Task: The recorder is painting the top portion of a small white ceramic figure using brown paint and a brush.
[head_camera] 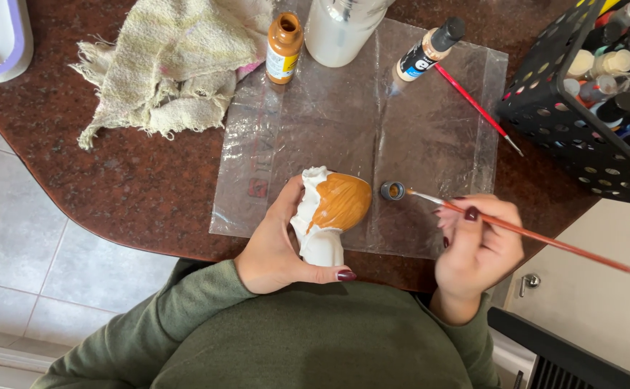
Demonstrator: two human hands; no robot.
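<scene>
The white figurine — its rounded top already coated orange-brown — sits in the left hand just over the near edge of the clear plastic sheet, fingers curled shut around its unpainted lower stem and the thumb pressed along the base. It looks like plaster or ceramic: stiff, fairly light, brittle if dropped, and the fresh paint probably smears, so the bare white stem seems the safest place to grip. The right hand, just right of the figurine, pinches a thin brush with fingers closed, its tip dipping into a small grey cap on the sheet.
</scene>
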